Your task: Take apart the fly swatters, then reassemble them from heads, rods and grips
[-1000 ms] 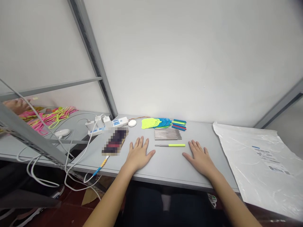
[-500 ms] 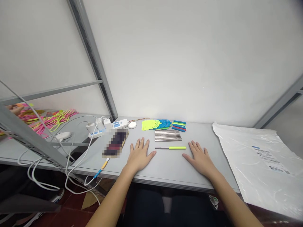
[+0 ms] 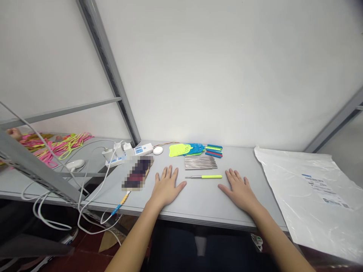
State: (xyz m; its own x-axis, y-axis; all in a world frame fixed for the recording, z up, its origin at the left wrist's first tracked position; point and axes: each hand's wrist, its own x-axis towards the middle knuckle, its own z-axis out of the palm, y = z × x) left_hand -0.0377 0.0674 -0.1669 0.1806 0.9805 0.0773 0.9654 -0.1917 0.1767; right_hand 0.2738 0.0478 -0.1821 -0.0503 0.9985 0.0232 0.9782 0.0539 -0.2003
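Note:
My left hand (image 3: pixel 167 189) lies flat on the grey tabletop (image 3: pixel 198 204), fingers spread and holding nothing. My right hand (image 3: pixel 237 189) rests the same way to the right, palm down and open. Between and just beyond them lies a metal rod with a yellow-green handle (image 3: pixel 211 176), pointing left. Behind it is a row of several thin metal rods (image 3: pixel 200 163). Farther back, fly swatter heads are stacked, a yellow one (image 3: pixel 179 150) in front of blue ones (image 3: pixel 196 148). Several coloured handles (image 3: pixel 214 150), blue, green and red, lie beside them.
Left of my left hand is a blurred-out phone (image 3: pixel 138 173) on a cable. Behind it sit a power strip (image 3: pixel 143 150) and a white disc (image 3: pixel 158 150). A white plastic package (image 3: pixel 306 189) covers the right end. Beyond the shelf post, a person's hand (image 3: pixel 14 133) is near pink-yellow cords (image 3: pixel 68 145).
The view has shifted very slightly. My hands and the things on the tabletop stay in place. At the far left, the other person's hand has moved a little.

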